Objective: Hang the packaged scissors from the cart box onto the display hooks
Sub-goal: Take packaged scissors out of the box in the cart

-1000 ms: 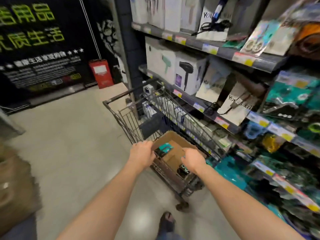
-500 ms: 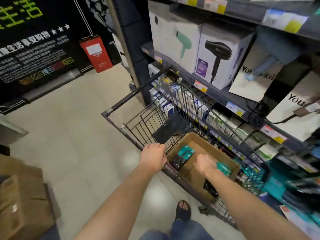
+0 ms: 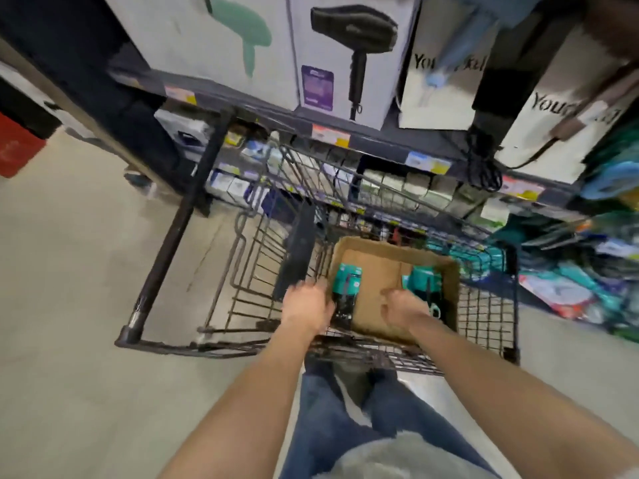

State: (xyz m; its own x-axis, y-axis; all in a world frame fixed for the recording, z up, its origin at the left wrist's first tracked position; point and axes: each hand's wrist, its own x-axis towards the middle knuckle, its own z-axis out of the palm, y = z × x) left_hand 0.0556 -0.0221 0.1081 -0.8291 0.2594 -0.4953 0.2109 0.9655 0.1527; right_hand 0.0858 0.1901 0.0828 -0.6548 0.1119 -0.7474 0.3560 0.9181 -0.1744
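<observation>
Hands over the cardboard box [image 3: 446, 271] in my cart [image 3: 484, 305]: left hand [image 3: 306, 305] curls beside one scissors pack [image 3: 345, 288], right hand [image 3: 403, 307] near another pack [image 3: 423, 276]; grip unclear, nothing hung yet

A shop aisle: price-tagged shelves [image 3: 345, 131] of boxed hair dryers [image 3: 349, 53] beside a wire cart [image 3: 484, 305].

light: even, indoor, moderately bright | glare: faint sheen on grey floor [image 3: 69, 271] | blur: motion smear at right edge | distortion: wide-angle bending
</observation>
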